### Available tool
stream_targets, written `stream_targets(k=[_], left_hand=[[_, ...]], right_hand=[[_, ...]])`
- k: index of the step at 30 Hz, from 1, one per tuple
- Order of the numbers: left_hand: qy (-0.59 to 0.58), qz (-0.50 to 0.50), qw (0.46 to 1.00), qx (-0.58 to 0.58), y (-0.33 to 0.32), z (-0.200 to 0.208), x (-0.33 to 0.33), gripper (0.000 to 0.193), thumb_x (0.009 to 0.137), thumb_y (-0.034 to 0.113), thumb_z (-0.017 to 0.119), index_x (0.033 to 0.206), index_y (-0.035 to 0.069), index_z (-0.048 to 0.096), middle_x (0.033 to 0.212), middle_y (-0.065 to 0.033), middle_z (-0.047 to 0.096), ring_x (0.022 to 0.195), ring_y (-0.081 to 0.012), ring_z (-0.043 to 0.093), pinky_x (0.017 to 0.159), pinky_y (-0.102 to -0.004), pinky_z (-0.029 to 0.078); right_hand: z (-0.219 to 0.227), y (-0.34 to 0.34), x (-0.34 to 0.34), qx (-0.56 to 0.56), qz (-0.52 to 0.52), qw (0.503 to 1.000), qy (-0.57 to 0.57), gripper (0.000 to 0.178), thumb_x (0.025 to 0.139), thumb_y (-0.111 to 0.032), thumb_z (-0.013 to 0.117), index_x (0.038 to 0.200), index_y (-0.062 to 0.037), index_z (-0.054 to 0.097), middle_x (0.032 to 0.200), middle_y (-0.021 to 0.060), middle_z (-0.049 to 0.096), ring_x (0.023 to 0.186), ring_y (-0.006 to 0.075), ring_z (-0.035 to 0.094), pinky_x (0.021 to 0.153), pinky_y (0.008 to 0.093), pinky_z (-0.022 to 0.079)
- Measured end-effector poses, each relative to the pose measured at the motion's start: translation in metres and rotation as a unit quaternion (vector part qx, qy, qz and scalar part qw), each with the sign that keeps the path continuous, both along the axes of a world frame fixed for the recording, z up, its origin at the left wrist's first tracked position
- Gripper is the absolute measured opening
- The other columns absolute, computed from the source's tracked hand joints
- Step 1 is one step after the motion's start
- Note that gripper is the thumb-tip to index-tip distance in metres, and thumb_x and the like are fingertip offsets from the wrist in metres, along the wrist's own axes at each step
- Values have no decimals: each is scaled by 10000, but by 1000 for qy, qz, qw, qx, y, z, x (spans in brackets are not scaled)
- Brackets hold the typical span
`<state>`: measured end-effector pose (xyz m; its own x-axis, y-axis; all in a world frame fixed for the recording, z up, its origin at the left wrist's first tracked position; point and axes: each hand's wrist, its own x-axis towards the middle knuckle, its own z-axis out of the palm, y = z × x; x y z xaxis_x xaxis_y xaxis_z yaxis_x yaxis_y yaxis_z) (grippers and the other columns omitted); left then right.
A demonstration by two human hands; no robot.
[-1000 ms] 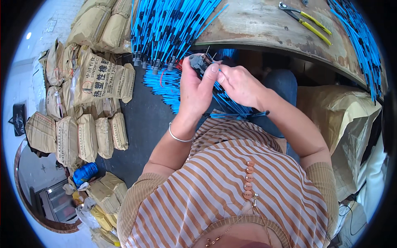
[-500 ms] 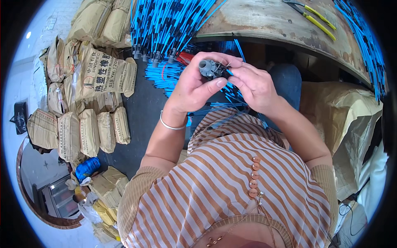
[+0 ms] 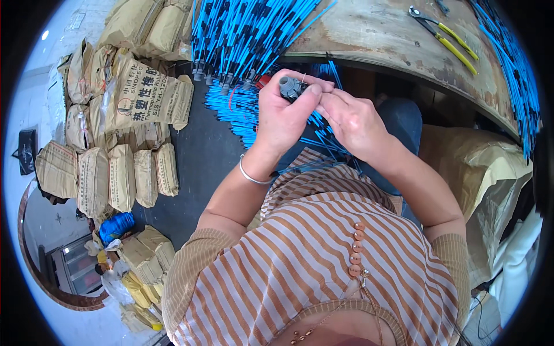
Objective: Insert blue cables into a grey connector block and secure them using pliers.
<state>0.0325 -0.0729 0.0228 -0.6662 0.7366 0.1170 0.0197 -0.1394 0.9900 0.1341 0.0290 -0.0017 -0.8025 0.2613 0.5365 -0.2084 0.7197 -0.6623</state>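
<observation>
Wrapped around a grey and black ribbed plastic fitting, my left hand keeps its round hollow end tilted up. The left thumb lies across the dark side of the fitting. My right hand meets the left fingers there, its fingertips pinched together; what they grip is hidden. A fine pin-like strand sticks up by the fingertips. Just beyond my hands, blue rods with black sleeves stand in a dense bunch, grey fittings at their near ends. More blue rods lie lower, beside my left wrist.
A worn wooden table spans the far side, with yellow-handled pliers and another bunch of blue rods at right. Brown paper sacks are stacked at left. A large open paper bag stands at right.
My left thumb has shifted over the fitting and my right fingers have closed in against it. More of the fitting is covered. The whole view has shifted slightly.
</observation>
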Motion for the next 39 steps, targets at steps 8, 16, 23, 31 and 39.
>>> stream_targets(k=[8,16,23,31,39], left_hand=[[39,-39,998,13,2,7,-3,114,741,-68,541,829,1,565,849,-170,680,813,-250,655,771,-323,517],[34,-38,999,17,-8,7,-9,132,733,-79,521,829,3,558,841,-172,678,819,-259,657,785,-326,517],[57,-41,998,5,-22,4,-10,140,743,-68,531,865,-1,552,868,-177,675,827,-258,653,785,-321,515],[89,-87,992,37,-25,0,-12,154,745,-48,548,892,-5,553,908,-188,670,855,-270,648,799,-331,509],[106,-76,991,25,-22,7,-10,174,740,-34,551,911,-3,551,918,-198,664,873,-294,644,820,-363,504]], right_hand=[[-27,9,13,-160,-26,986,31,172,775,-27,636,946,-13,626,895,101,613,687,221,553,626,288,455],[-14,-23,12,-104,-32,994,21,171,767,-17,634,938,-3,634,931,96,613,763,215,549,681,289,449],[-21,-10,1,-115,-17,992,52,158,781,-24,624,937,2,631,909,85,605,735,206,539,699,287,440],[-34,-21,-2,-346,2,938,-12,81,837,-62,601,884,0,623,852,66,579,683,152,490,654,259,407],[-26,-21,3,-479,1,874,-82,110,865,-110,603,816,-12,605,790,37,547,681,108,432,618,228,362]])
